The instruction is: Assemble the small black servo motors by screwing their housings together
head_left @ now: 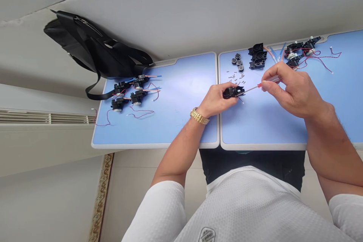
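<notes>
My left hand [216,100] is closed around a small black plastic housing [233,92], holding it just over the right-hand table. In my right hand [293,89] is a screwdriver [256,86] with a clear and red handle, gripped between thumb and fingers. Its shaft points left and down, and the tip meets the right end of the housing. Whether the tip sits in a screw is too small to tell. Beyond the housing lie several loose screws [238,79] and several small round black parts [238,62].
Black housings [258,56] stand at the back, beside wired black assemblies [302,50]. More wired assemblies [133,92] lie on the left table [181,121], near a black bag [93,49] against the wall. A seam divides the left table from the right table [263,130].
</notes>
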A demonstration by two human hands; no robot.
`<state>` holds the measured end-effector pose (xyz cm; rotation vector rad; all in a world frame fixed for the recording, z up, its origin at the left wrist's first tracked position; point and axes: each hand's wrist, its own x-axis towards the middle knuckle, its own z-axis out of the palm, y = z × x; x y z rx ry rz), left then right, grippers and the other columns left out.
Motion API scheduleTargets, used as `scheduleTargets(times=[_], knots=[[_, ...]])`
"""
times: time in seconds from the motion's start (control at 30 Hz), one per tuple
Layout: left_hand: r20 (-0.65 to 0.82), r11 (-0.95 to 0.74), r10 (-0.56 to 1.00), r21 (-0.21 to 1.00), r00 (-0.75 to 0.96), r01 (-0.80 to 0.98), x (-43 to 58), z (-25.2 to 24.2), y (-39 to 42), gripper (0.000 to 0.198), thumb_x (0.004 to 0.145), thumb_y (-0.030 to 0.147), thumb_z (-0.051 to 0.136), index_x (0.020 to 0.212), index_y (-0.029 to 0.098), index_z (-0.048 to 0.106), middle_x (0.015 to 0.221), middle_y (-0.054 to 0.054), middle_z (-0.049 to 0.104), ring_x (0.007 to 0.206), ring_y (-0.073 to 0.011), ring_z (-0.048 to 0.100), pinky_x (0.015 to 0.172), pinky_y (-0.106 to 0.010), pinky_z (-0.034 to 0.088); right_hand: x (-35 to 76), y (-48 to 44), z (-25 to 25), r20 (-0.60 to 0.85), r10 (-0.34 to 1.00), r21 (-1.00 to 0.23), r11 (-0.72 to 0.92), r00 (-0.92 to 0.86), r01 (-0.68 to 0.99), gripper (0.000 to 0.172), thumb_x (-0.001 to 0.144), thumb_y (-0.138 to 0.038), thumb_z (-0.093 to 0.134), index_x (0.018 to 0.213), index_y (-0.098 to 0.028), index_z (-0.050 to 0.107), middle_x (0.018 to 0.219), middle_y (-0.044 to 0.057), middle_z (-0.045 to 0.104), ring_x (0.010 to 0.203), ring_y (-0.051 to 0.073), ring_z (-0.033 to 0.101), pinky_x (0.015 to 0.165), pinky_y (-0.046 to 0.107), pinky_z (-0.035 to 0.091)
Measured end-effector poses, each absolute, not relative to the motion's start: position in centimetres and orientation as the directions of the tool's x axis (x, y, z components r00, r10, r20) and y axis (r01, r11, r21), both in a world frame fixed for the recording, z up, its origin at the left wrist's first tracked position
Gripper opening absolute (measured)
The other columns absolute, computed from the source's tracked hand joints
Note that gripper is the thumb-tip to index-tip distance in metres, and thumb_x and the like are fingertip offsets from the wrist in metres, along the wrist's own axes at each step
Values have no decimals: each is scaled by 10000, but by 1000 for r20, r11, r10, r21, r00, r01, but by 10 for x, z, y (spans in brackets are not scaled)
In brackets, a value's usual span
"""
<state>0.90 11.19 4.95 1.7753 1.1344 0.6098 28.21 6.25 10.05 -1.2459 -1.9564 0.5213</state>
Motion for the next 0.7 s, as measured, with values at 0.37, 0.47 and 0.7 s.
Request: scheduleTargets(times=[0.37, 0.47, 0.7], knots=[[-54, -169, 885, 888, 462, 427, 9, 48, 112, 370, 815, 300, 790, 1157, 173, 854, 937, -39, 819, 771, -147, 653, 731, -293, 530, 283, 64, 98, 354, 907, -685, 418, -229, 596, 361, 1113, -630, 643, 1099, -280, 731, 890, 36, 825, 802, 272, 810, 715, 399, 590], [-41, -183, 885, 885, 465, 427, 9, 49, 113, 362, 827, 292, 789, 1164, 175, 851, 920, -35, 809, 753, -145, 644, 704, -286, 524, 280, 62, 100, 364, 902, -704, 430, -232, 566, 249, 1113, -533, 647, 1119, -294, 718, 979, 42, 849, 888, 285, 836, 785, 422, 632], [-28, -205, 876, 883, 482, 423, 9, 47, 113, 347, 831, 272, 782, 1159, 178, 846, 921, -33, 815, 759, -142, 659, 718, -288, 535, 287, 66, 93, 382, 901, -570, 403, -204, 716, 365, 1111, -547, 654, 853, -289, 663, 630, -26, 697, 538, 186, 618, 581, 366, 450]])
